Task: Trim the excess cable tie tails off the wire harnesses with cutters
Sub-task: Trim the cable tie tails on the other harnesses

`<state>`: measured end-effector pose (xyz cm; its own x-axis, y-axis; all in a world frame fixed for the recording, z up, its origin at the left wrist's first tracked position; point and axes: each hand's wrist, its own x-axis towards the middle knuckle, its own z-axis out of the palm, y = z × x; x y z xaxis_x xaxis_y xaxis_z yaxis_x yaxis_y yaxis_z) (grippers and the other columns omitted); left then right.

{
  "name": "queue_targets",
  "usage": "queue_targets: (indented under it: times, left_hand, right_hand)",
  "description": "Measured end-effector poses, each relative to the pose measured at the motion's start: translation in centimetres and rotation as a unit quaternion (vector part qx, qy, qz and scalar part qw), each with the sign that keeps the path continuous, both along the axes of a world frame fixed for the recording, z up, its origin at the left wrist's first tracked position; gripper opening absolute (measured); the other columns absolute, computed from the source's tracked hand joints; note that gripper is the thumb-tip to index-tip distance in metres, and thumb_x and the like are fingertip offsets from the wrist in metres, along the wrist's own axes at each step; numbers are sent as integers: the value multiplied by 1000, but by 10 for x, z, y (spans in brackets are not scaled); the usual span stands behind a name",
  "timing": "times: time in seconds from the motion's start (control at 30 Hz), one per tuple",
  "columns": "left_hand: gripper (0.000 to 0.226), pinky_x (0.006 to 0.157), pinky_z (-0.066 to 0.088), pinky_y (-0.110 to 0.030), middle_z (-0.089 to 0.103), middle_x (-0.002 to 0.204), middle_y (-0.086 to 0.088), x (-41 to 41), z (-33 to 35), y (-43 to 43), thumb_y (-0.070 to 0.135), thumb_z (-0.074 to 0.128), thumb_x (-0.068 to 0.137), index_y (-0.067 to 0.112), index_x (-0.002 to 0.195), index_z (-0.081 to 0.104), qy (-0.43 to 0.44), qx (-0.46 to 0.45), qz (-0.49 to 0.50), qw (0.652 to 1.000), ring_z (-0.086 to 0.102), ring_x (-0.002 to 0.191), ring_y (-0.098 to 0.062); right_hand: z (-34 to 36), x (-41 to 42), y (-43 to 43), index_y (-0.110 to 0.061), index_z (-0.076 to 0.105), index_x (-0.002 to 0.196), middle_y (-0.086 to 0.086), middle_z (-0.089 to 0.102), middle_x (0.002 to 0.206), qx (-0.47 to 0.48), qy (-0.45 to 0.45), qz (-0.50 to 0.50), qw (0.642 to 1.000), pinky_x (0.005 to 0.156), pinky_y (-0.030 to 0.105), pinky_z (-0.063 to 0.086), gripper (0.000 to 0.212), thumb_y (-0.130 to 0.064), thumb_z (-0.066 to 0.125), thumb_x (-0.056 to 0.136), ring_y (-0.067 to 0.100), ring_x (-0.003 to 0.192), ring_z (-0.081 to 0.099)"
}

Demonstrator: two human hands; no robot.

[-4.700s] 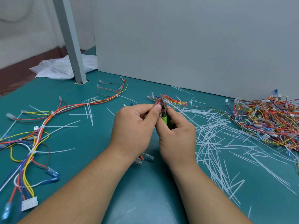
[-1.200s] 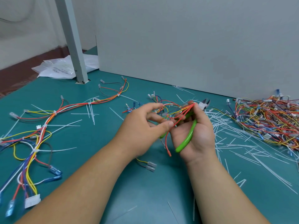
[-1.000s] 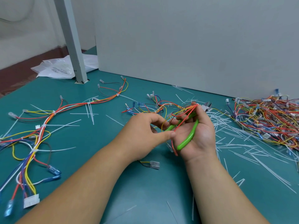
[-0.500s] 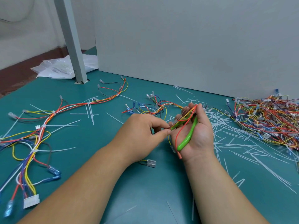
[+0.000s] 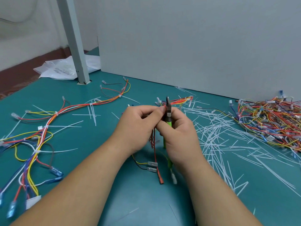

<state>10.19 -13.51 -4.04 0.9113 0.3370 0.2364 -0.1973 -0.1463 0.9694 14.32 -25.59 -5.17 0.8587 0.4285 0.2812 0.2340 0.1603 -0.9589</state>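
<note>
Untrimmed harness (image 5: 48,121) lies far left on the mat. My left hand (image 5: 138,128) pinches the wire harness (image 5: 179,100) mid-table, against the cutters (image 5: 168,111); my right hand (image 5: 179,137) grips their green handles, tip up. Cut tie tails (image 5: 219,136) and the harness pile (image 5: 268,121) sit right.

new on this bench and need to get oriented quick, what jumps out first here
Dead centre, the left hand holds a wire harness while the right hand grips green-handled cutters. White cut-off tie tails litter the table to their right, before a tangled harness pile.
</note>
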Motion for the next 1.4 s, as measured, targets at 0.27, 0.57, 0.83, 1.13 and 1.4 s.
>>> queue_targets:
  times: [0.27,0.57,0.83,1.13,1.4]
  left_hand:
    - [24,72,55,-18,80,88,0,4,-1,1,-2,61,97,17,93,76,-15,-76,43,996,74,77,-13]
    - [15,56,51,-17,80,87,1,4,0,1,8,68,95,22,97,68,-18,-125,48,991,71,68,-9]
    - [20,67,54,-17,76,77,-2,1,-7,-9,4,79,85,16,99,71,-30,-37,-13,999,72,69,-11]
    - [18,76,56,-29,72,78,10,-1,-16,-1,25,82,81,35,92,73,40,188,-3,981,68,74,-8]
    - [18,40,36,-11,57,56,14,-6,-11,4,31,72,90,23,75,68,89,263,-63,959,47,38,1]
  right_hand:
    - [2,0,1,-21,76,87,-11,71,70,8,15,-49,999,64,13,46,14,-17,64,84,-1,63,57]
    - [0,29,-11,-15,69,117,-4,80,92,189,332,-104,918,59,28,43,26,-36,58,104,8,63,57]
    - [-1,28,-10,-18,62,104,-1,61,79,201,284,-30,937,64,32,40,8,-19,66,98,11,63,47]
    - [6,37,-22,-22,64,101,-10,62,83,367,314,15,875,63,30,38,13,-16,52,101,7,60,50]
    - [1,49,-29,-25,63,99,-11,67,80,418,338,-27,843,62,29,38,16,-22,49,106,8,56,50]
